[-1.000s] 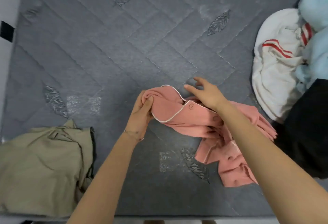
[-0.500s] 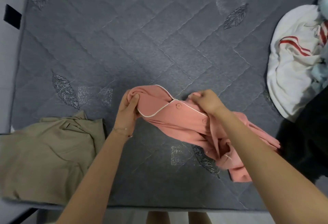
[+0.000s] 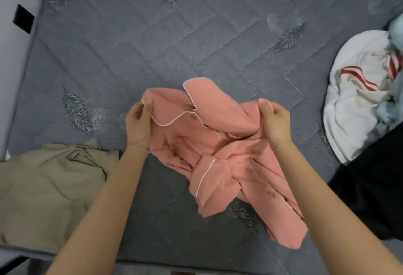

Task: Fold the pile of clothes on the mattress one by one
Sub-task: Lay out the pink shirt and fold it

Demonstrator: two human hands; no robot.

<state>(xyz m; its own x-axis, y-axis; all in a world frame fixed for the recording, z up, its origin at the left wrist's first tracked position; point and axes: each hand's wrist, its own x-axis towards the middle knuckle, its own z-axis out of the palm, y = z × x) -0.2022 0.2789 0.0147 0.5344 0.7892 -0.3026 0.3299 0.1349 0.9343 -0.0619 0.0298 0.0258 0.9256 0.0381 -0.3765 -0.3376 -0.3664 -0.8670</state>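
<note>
A pink button-up shirt with white piping (image 3: 220, 150) hangs crumpled between my hands over the middle of the grey quilted mattress (image 3: 135, 41). My left hand (image 3: 138, 122) pinches its upper left edge near the collar. At the upper right edge my right hand (image 3: 275, 120) grips a bunch of the fabric. The shirt's lower part trails down toward the mattress's near edge. A pile of unfolded clothes lies at the right: a white garment with red stripes (image 3: 357, 100), a light blue one (image 3: 395, 32) and a black one (image 3: 375, 185).
A khaki garment (image 3: 48, 189) lies flat at the near left corner of the mattress. The mattress's left edge meets a pale wall with a black patch (image 3: 23, 18). The near edge of the mattress runs along the bottom of the view.
My hands have moved apart, spreading the top of the pink shirt. The right hand went from reaching over the fabric to gripping it, and the collar has opened out.
</note>
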